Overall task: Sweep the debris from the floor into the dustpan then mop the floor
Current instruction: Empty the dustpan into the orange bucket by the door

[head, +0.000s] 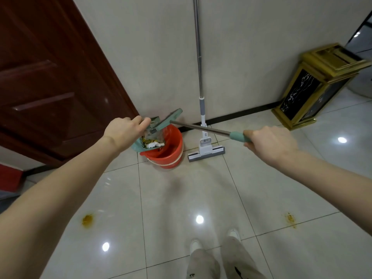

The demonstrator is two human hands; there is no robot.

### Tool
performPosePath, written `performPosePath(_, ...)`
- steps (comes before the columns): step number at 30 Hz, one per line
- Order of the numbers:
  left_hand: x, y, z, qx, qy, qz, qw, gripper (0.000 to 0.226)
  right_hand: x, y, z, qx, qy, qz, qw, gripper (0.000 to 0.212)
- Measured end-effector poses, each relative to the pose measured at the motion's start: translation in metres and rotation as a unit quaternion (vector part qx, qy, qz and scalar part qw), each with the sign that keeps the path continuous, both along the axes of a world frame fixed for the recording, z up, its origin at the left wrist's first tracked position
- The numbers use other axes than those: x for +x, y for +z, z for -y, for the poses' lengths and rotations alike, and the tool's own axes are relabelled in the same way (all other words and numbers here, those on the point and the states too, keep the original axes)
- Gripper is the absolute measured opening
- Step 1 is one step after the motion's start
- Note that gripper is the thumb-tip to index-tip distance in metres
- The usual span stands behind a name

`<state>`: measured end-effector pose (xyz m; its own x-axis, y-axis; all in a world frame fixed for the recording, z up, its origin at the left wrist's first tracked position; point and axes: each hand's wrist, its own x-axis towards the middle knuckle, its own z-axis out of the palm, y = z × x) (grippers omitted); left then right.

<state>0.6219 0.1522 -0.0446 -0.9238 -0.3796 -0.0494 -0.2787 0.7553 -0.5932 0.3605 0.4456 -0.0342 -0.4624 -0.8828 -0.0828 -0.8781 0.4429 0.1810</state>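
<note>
Head view: left hand (122, 130) gripped the teal plastic dustpan (141, 147), holding debris (153, 143), tilted over the round red plastic bucket (172, 157); right hand (269, 143) clasped the teal-headed metal-shafted broom (201, 128); sweeping judged done, emptying in hand, next fetch the white sponge mop (205, 147).

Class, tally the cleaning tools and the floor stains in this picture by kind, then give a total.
Teal plastic dustpan: 1
Teal-handled metal broom: 1
White sponge mop: 1
Red plastic bucket: 1
Yellow floor stains: 2
Total: 6
</note>
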Motion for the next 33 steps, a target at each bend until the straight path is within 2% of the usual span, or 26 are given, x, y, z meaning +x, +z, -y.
performPosePath(12,0.007,0.001,-0.010,0.033,-0.023,-0.032,0.999,0.029,0.093,-0.050,0.047,-0.025,-0.061,0.158,0.985,0.018)
performPosePath(16,0.007,-0.006,-0.014,0.033,-0.013,-0.043,0.998,0.028,0.104,-0.064,0.055,-0.015,-0.101,0.214,0.972,0.015)
performPosePath(18,0.008,-0.009,-0.015,0.029,-0.006,-0.038,0.999,0.029,0.100,-0.065,0.057,-0.004,-0.144,0.265,0.953,0.015)
performPosePath(19,0.009,-0.011,-0.016,0.024,-0.001,-0.035,0.999,0.031,0.096,-0.065,0.058,0.010,-0.182,0.316,0.931,0.021)
performPosePath(20,0.010,-0.013,-0.017,0.018,0.004,-0.031,0.999,0.033,0.091,-0.065,0.059,0.022,-0.230,0.394,0.890,0.026)
performPosePath(21,0.011,-0.014,-0.018,0.014,0.009,-0.026,1.000,0.035,0.087,-0.064,0.058,0.031,-0.282,0.487,0.826,0.027)
performPosePath(22,0.011,-0.015,-0.018,0.014,0.013,-0.023,1.000,0.036,0.083,-0.064,0.056,0.043,-0.332,0.576,0.746,0.026)
performPosePath(24,0.012,-0.017,-0.020,0.026,0.022,-0.022,0.999,0.036,0.080,-0.064,0.049,0.057,-0.391,0.689,0.608,0.024)
performPosePath(26,0.012,-0.018,-0.021,0.036,0.026,-0.022,0.999,0.035,0.081,-0.071,0.042,0.054,-0.425,0.742,0.516,0.029)
performPosePath(28,0.010,-0.018,-0.023,0.043,0.024,-0.017,0.999,0.033,0.084,-0.078,0.038,0.062,-0.429,0.771,0.467,0.034)
performPosePath(30,0.008,-0.018,-0.024,0.066,0.017,-0.021,0.997,0.030,0.090,-0.085,0.037,0.063,-0.435,0.780,0.446,0.038)
performPosePath(31,0.007,-0.019,-0.025,0.074,0.012,-0.020,0.997,0.030,0.092,-0.087,0.037,0.058,-0.441,0.775,0.449,0.039)
performPosePath(33,0.004,-0.021,-0.025,0.072,0.007,-0.010,0.997,0.032,0.097,-0.089,0.038,0.035,-0.444,0.751,0.488,0.036)
